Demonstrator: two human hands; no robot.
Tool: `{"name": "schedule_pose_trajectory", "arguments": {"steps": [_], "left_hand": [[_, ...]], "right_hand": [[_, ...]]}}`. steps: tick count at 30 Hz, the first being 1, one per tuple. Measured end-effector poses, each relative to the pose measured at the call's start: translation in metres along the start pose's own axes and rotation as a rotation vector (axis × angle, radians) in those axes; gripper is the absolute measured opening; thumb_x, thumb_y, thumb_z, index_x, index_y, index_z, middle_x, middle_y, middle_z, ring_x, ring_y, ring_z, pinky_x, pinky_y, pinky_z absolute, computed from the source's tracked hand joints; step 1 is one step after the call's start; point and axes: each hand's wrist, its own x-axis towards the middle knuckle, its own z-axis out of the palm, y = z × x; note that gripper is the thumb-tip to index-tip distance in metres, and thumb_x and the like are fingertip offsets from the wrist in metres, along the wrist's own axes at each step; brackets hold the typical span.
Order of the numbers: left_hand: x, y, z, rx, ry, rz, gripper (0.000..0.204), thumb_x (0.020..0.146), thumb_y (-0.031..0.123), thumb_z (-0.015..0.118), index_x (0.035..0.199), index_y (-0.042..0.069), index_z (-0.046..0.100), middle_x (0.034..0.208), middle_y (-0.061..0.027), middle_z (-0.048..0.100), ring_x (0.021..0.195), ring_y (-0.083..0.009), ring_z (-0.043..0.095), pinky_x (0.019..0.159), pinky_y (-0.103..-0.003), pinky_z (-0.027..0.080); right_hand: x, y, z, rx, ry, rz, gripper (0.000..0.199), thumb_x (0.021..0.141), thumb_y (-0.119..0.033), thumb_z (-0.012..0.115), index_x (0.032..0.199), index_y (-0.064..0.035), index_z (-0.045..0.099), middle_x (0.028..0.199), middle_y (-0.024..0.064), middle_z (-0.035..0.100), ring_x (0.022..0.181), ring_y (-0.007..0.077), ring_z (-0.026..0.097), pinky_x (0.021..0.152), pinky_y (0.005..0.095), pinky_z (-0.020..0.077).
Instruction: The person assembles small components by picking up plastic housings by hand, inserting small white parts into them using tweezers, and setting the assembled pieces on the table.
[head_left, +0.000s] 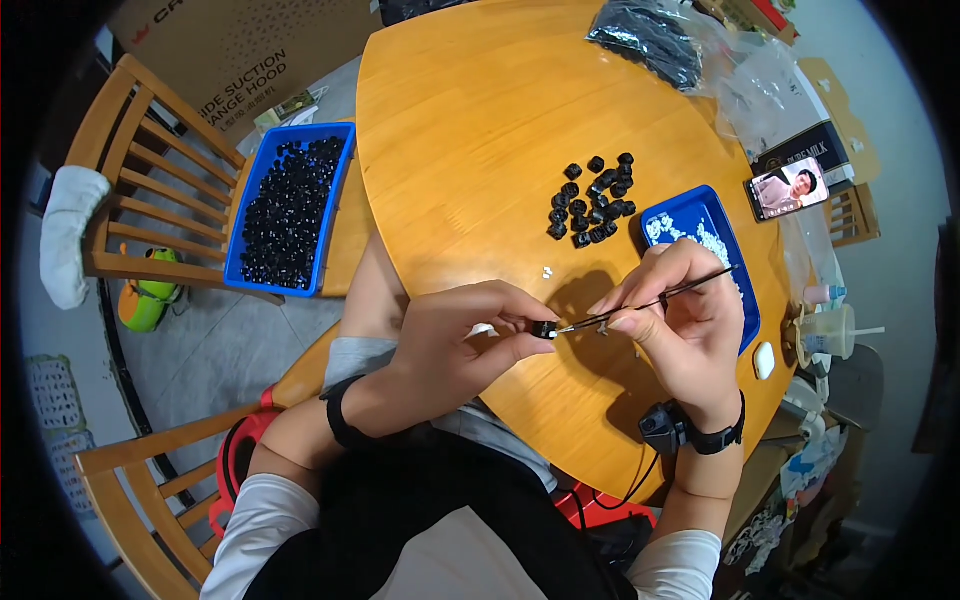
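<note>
Head view: pinched a small black plastic part (544, 328) between left hand (455, 345) fingertips above the round wooden table (460, 150); gripped thin tweezers (650, 302) in right hand (680, 320), tip at the part. Risked dropping a tiny white insert through any slip or loosened squeeze.

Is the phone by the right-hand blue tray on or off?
On. The phone lies at the table edge, its screen lit and showing a picture of a person.
</note>
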Motion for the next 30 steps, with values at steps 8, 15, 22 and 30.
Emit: {"name": "schedule_pose_trajectory", "arguments": {"steps": [8, 15, 22, 30], "left_hand": [[-0.0001, 0.0013, 0.0002, 0.014, 0.023, 0.007, 0.02, 0.081, -0.005, 0.078, 0.1, -0.003, 0.073, 0.096, -0.0117, 0.073, 0.085, -0.0143, 0.069, 0.076, -0.026, 0.056], [-0.0018, -0.0001, 0.001, -0.005, 0.035, -0.017, 0.02, 0.08, -0.005, 0.079, 0.099, -0.004, 0.073, 0.097, -0.0118, 0.073, 0.089, -0.0161, 0.07, 0.08, -0.027, 0.057], [-0.0039, -0.0029, 0.0012, -0.067, 0.035, -0.002, 0.021, 0.081, -0.008, 0.077, 0.1, -0.006, 0.069, 0.102, -0.0145, 0.071, 0.097, -0.0206, 0.071, 0.086, -0.03, 0.059], [-0.0051, -0.0038, 0.0005, -0.119, 0.036, -0.016, 0.02, 0.081, -0.012, 0.074, 0.1, -0.006, 0.069, 0.104, -0.0155, 0.071, 0.099, -0.0224, 0.071, 0.089, -0.032, 0.059]], "right_hand": [[-0.0004, 0.0005, 0.0008, -0.084, -0.011, -0.036, 0.024, 0.083, 0.0, 0.077, 0.088, -0.003, 0.054, 0.078, 0.0081, 0.061, 0.075, 0.018, 0.066, 0.072, 0.0282, 0.0515], [-0.0012, 0.0012, 0.0019, -0.134, -0.002, -0.088, 0.024, 0.082, -0.002, 0.079, 0.088, -0.0032, 0.055, 0.079, 0.0083, 0.064, 0.075, 0.0175, 0.067, 0.07, 0.0264, 0.049], [-0.0002, -0.0005, 0.0027, -0.193, 0.047, -0.234, 0.016, 0.079, -0.007, 0.081, 0.081, -0.0062, 0.065, 0.078, 0.0025, 0.069, 0.066, 0.0125, 0.051, 0.063, 0.0263, 0.0389], [0.0025, -0.0021, 0.002, -0.238, 0.006, -0.258, 0.017, 0.077, -0.007, 0.082, 0.079, -0.0066, 0.065, 0.077, 0.0025, 0.069, 0.066, 0.0141, 0.053, 0.065, 0.0285, 0.0385]]}}
